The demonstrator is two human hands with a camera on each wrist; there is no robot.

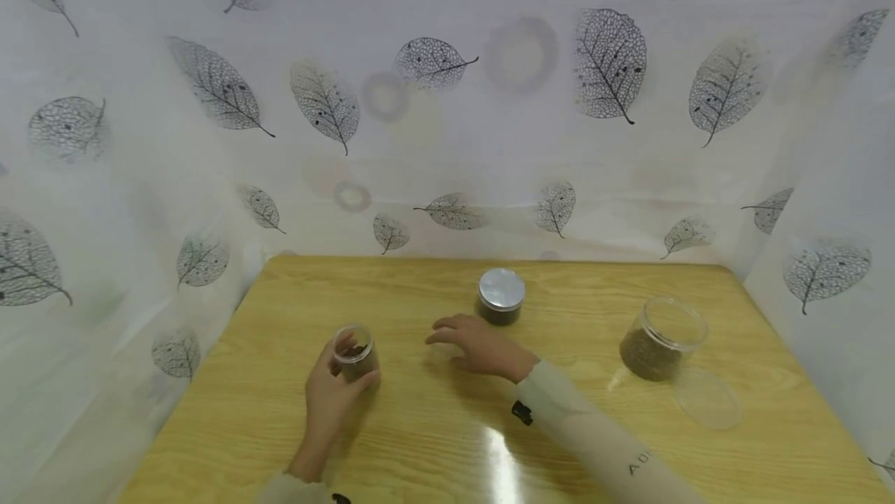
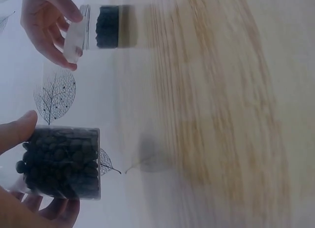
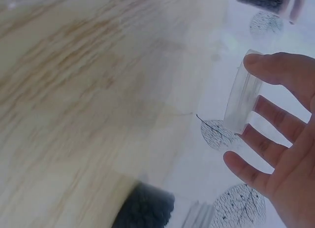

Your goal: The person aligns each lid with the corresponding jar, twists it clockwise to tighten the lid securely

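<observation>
My left hand [image 1: 332, 395] grips a small clear jar [image 1: 355, 368] part filled with dark, bean-like pieces [image 2: 64, 161]; its top is uncovered. At the middle of the table, my right hand [image 1: 482, 345] is raised. In the right wrist view, its thumb and fingers pinch a clear, shallow lid [image 3: 242, 97], seen nearly edge-on. That lid is hard to make out from the head. Just beyond the right hand stands a short jar with a silver-looking top [image 1: 501, 294] and dark contents.
At the right stands a larger clear open jar [image 1: 653, 352] of brown, grainy contents. Next to it a round translucent lid [image 1: 708, 399] lies flat on the wood-grain table [image 1: 419, 442]. Leaf-printed white sheeting [image 1: 454, 147] surrounds the back and sides.
</observation>
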